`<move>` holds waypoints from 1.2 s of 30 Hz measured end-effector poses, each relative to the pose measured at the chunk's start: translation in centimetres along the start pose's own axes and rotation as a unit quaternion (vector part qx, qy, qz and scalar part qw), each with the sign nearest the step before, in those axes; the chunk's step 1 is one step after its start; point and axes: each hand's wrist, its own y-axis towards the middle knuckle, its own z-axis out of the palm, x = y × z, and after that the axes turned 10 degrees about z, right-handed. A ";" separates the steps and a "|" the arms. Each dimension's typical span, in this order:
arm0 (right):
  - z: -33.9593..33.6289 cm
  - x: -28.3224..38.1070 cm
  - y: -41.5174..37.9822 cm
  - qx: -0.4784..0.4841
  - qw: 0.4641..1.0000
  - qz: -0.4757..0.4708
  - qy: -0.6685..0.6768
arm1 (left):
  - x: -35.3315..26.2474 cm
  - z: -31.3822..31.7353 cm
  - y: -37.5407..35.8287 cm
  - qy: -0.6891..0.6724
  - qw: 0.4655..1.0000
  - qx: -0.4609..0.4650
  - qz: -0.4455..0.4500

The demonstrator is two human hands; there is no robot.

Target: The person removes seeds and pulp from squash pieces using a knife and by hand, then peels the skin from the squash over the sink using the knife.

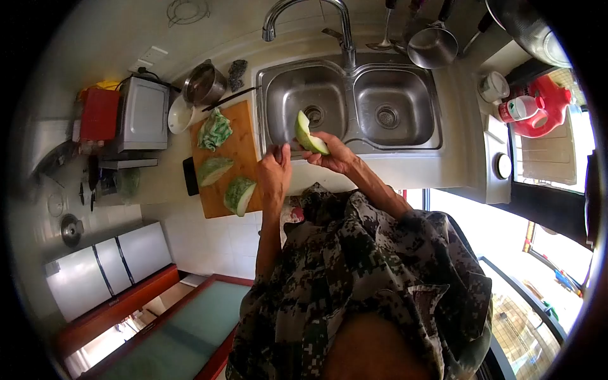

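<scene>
My right hand (334, 154) grips a curved wedge of melon (303, 128), with green rind and pale flesh, over the front of the left sink bowl. My left hand (275, 172) is closed beside it, at the sink's front edge. What its fingers hold, if anything, is too small to make out. Left of my left hand, a wooden cutting board (235, 139) carries a large melon piece (239, 195), another melon piece (214, 171) and a crumpled green-and-white bag or cloth (215, 130).
The double steel sink (437, 126) has a curved faucet (347, 31) behind it. A pot (205, 83), a white bowl (180, 115) and a dark stick-like utensil (229, 98) lie near the board. Ladles and a saucepan (432, 47) hang at right, near a red jug (550, 104).
</scene>
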 end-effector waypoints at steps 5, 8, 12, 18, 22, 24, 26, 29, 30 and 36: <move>0.0 -1.0 -0.4 0.030 0.997 -0.049 0.054 | -0.8 -0.5 -1.8 0.192 0.968 0.092 0.130; 1.9 -1.7 -0.8 -0.078 0.986 -0.145 -0.034 | -0.8 -0.2 -1.6 0.183 0.960 0.080 0.195; 0.3 -1.6 -0.1 -0.040 0.981 -0.170 -0.082 | 0.1 0.1 -1.2 0.186 0.956 0.123 0.192; -0.8 -1.0 0.1 0.054 0.987 -0.152 -0.028 | 1.5 1.7 -0.8 0.186 0.953 0.088 0.222; 0.1 -1.5 -0.3 -0.025 0.980 -0.198 -0.022 | 1.8 2.6 -0.9 0.201 0.958 0.077 0.192; 0.1 -1.5 -0.3 -0.037 0.976 -0.212 -0.035 | 2.1 3.0 -0.8 0.194 0.960 0.074 0.186; 0.1 -1.6 -0.6 -0.050 0.963 -0.236 -0.119 | 2.4 3.0 -0.8 0.188 0.963 0.071 0.180; 1.1 -1.8 -0.7 -0.065 0.970 -0.229 -0.050 | 2.9 2.9 -0.5 0.198 0.961 0.060 0.182; 1.4 -1.8 -0.8 -0.063 0.970 -0.228 -0.049 | 3.1 2.9 -0.5 0.201 0.958 0.055 0.197; 0.6 -2.1 -1.0 -0.044 0.981 -0.189 0.013 | 4.9 2.4 0.8 0.260 0.946 0.015 0.193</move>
